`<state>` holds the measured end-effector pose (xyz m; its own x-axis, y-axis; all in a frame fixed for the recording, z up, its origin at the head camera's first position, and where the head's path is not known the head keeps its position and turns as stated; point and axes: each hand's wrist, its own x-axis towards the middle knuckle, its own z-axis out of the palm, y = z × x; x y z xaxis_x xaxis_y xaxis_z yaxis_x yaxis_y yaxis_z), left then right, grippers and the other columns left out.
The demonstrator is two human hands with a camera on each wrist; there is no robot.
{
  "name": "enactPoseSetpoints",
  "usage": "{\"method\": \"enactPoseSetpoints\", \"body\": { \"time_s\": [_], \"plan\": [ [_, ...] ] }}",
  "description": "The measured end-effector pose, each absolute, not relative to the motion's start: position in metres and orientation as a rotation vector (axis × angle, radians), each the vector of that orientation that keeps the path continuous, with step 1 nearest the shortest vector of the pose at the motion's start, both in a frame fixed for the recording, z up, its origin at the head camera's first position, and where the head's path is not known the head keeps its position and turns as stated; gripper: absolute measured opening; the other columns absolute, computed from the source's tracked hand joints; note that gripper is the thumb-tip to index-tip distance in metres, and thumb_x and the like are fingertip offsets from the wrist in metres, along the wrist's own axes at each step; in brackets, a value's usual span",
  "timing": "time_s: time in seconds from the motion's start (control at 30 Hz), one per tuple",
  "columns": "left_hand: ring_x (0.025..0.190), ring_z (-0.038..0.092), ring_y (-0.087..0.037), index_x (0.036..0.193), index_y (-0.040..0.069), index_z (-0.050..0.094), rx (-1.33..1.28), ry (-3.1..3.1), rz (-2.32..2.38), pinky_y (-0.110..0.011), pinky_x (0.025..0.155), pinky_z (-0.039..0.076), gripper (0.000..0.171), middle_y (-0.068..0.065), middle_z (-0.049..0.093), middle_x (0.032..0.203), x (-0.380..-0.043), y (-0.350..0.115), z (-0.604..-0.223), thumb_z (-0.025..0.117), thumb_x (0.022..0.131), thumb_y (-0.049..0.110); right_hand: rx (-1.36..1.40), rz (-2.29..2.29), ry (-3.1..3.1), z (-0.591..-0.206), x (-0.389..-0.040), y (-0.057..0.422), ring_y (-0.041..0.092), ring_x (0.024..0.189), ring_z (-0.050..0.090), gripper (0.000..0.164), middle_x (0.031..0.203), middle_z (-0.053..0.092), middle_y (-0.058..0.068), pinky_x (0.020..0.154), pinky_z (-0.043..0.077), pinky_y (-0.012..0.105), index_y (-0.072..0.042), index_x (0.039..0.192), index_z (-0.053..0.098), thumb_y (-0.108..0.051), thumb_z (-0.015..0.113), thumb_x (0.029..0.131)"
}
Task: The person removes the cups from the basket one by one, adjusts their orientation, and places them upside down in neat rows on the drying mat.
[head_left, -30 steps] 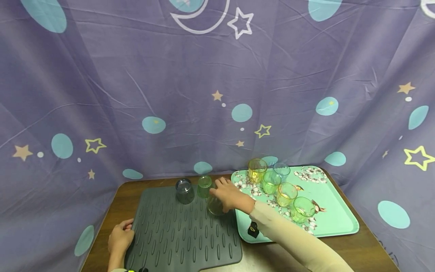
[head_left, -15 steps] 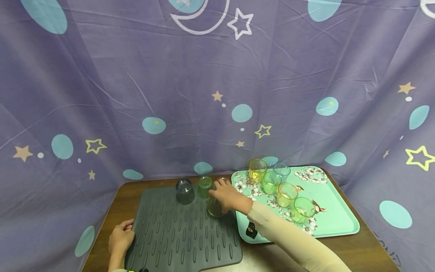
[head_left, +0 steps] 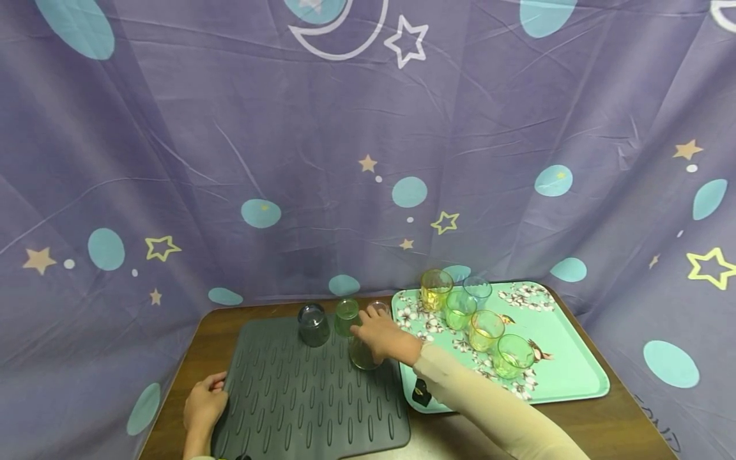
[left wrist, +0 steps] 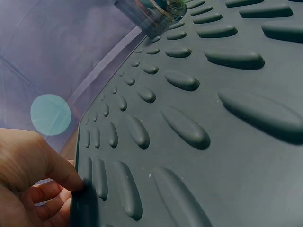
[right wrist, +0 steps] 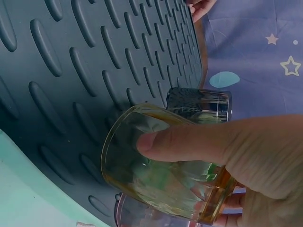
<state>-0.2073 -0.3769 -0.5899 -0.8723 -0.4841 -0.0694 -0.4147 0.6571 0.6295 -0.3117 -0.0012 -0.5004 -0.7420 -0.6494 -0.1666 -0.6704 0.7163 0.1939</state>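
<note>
My right hand grips a clear, amber-tinted glass turned rim-down over the right part of the dark grey drying mat. Whether its rim touches the mat is hard to tell. A green glass and a dark smoky glass stand upside down along the mat's back edge. Partly hidden behind my right hand is a pinkish glass. At the mat's left edge, my left hand pinches the rim of the mat, thumb on top and fingers curled beside it.
A mint-green tray with a floral print lies right of the mat on the wooden table. Several glasses stand on it: yellow, blue, green among them. A purple curtain hangs close behind.
My right hand has shifted slightly left and towards me with the amber glass, showing more of the pinkish glass behind it. My left hand stays at the mat's edge.
</note>
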Motion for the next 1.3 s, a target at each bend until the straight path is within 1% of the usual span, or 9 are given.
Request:
{"method": "enactPoseSetpoints", "body": {
  "time_s": [0.13,0.37,0.5,0.63,0.7,0.8,0.93,1.13,1.3],
  "plan": [
    [0.108,0.061,-0.048,0.131,0.004,0.065,0.751,-2.771,-1.013,-0.055,0.079,0.045,0.053,-0.023,0.063,0.116,-0.207,-0.377,-0.589,0.051,0.080,0.007,-1.088,0.410,2.825,-0.505,-0.312,-0.004,0.020,0.114,0.046,0.083,0.134,0.055,0.003,0.095,0.045,0.036,-0.033,0.140,0.057,-0.037,0.096,0.066],
    [0.105,0.061,-0.044,0.131,0.004,0.065,0.741,-2.780,-1.027,-0.053,0.076,0.045,0.054,-0.020,0.064,0.113,-0.207,-0.379,-0.589,0.051,0.078,0.006,-1.099,0.424,2.824,-0.506,-0.311,-0.006,0.018,0.113,0.046,0.083,0.138,0.054,0.002,0.093,0.044,0.035,-0.034,0.141,0.055,-0.034,0.095,0.068],
    [0.105,0.061,-0.045,0.130,0.005,0.065,0.744,-2.770,-1.026,-0.053,0.074,0.045,0.054,-0.020,0.064,0.114,-0.206,-0.378,-0.589,0.051,0.078,0.006,-1.112,0.411,2.821,-0.506,-0.310,-0.007,0.019,0.115,0.047,0.085,0.138,0.055,0.002,0.096,0.045,0.036,-0.033,0.142,0.054,-0.031,0.095,0.068],
    [0.106,0.062,-0.045,0.129,0.005,0.066,0.733,-2.750,-1.015,-0.053,0.076,0.045,0.053,-0.020,0.065,0.113,-0.205,-0.376,-0.589,0.051,0.078,0.006,-1.123,0.407,2.825,-0.508,-0.309,-0.009,0.020,0.117,0.048,0.085,0.137,0.055,0.003,0.102,0.047,0.039,-0.032,0.143,0.052,-0.030,0.095,0.069],
    [0.106,0.062,-0.045,0.129,0.005,0.066,0.732,-2.745,-1.010,-0.054,0.077,0.045,0.053,-0.020,0.066,0.113,-0.205,-0.376,-0.589,0.051,0.079,0.006,-1.123,0.410,2.827,-0.509,-0.308,-0.010,0.020,0.115,0.049,0.085,0.136,0.055,0.002,0.102,0.047,0.040,-0.030,0.142,0.050,-0.028,0.094,0.070],
    [0.107,0.061,-0.046,0.130,0.005,0.066,0.742,-2.751,-1.014,-0.054,0.077,0.045,0.053,-0.020,0.065,0.115,-0.205,-0.376,-0.589,0.051,0.079,0.006,-1.124,0.421,2.827,-0.512,-0.308,-0.011,0.019,0.111,0.048,0.084,0.133,0.054,0.002,0.098,0.047,0.037,-0.029,0.140,0.047,-0.029,0.094,0.070],
    [0.110,0.060,-0.048,0.132,0.006,0.064,0.758,-2.768,-1.029,-0.055,0.077,0.046,0.054,-0.021,0.063,0.118,-0.206,-0.376,-0.589,0.050,0.080,0.007,-1.130,0.429,2.830,-0.514,-0.307,-0.012,0.017,0.106,0.047,0.084,0.131,0.054,0.000,0.092,0.046,0.035,-0.029,0.138,0.047,-0.031,0.095,0.069],
    [0.112,0.059,-0.051,0.133,0.006,0.063,0.753,-2.784,-1.036,-0.057,0.078,0.047,0.055,-0.022,0.062,0.120,-0.206,-0.378,-0.590,0.049,0.080,0.008,-1.137,0.438,2.836,-0.514,-0.306,-0.011,0.016,0.103,0.046,0.081,0.130,0.054,0.000,0.087,0.045,0.033,-0.030,0.137,0.048,-0.030,0.094,0.070],
    [0.113,0.058,-0.052,0.134,0.005,0.063,0.748,-2.780,-1.033,-0.059,0.081,0.046,0.055,-0.023,0.062,0.121,-0.206,-0.378,-0.590,0.050,0.080,0.007,-1.135,0.416,2.839,-0.513,-0.306,-0.011,0.016,0.102,0.045,0.082,0.129,0.053,0.000,0.085,0.045,0.033,-0.030,0.135,0.048,-0.030,0.095,0.068]
  ]
}}
